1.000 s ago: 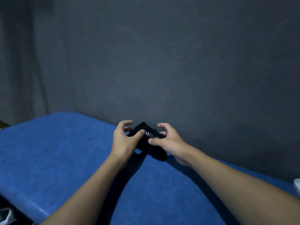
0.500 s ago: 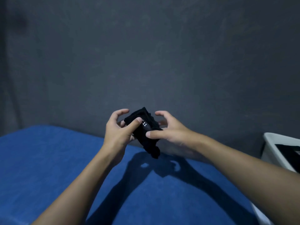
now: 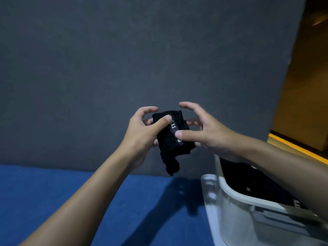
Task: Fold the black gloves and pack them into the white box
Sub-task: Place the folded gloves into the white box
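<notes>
My left hand (image 3: 142, 132) and right hand (image 3: 204, 134) are pinching the folded black fabric gloves (image 3: 173, 139) in a closed grip, up-left of the white plastic box (image 3: 236, 197).

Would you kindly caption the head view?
Both hands, left hand and right hand, hold folded black gloves beside white box.

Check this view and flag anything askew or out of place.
One thing: the folded black gloves, held above the blue surface by the left hand and right hand, have a loose tail hanging untucked. The white box looks normal.
</notes>
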Tool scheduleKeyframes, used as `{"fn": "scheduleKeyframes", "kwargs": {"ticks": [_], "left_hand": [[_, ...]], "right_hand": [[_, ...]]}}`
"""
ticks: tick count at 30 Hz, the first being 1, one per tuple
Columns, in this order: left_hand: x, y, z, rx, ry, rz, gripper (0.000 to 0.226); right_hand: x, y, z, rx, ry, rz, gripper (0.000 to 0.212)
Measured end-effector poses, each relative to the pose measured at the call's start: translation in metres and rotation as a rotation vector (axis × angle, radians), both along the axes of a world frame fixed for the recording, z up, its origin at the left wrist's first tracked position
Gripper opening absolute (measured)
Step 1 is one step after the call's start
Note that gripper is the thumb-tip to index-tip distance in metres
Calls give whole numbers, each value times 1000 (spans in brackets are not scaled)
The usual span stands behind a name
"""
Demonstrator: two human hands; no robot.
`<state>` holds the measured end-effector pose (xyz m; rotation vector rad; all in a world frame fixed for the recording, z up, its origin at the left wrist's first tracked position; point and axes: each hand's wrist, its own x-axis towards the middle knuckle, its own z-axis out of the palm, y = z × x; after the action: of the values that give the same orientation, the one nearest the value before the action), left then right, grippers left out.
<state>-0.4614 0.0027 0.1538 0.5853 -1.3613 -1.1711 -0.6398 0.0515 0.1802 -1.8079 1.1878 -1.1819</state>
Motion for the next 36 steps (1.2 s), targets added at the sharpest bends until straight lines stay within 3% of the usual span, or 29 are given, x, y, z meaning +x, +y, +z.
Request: {"fn": "scheduleKeyframes", "kwargs": {"ticks": [10, 13, 19, 22, 25, 27, 33, 36], "left_hand": [[-110, 12, 20, -16, -180, -76, 43], [-132, 15, 18, -28, -235, -154, 38], [-153, 5, -4, -277, -575, -69, 11], [-155, 2, -16, -371, -763, -46, 13], [-158, -1, -26, -403, -859, -57, 2], [-160, -3, -31, -435, -913, -37, 6], [-162, -4, -35, -470, -944, -18, 10], [-162, -5, -36, -478, -941, -12, 12]], "right_hand": [[-96, 52, 7, -33, -42, -215, 40], [-124, 59, 5, -13, -78, -311, 38], [-184, 65, -7, 79, -31, -454, 40], [-197, 66, -14, 122, 84, -518, 40], [-201, 66, -22, 104, 171, -553, 38], [-205, 64, -27, 68, 246, -583, 34], [-215, 53, -42, 69, 477, -573, 33], [-220, 46, -51, 143, 702, -617, 48]]}}
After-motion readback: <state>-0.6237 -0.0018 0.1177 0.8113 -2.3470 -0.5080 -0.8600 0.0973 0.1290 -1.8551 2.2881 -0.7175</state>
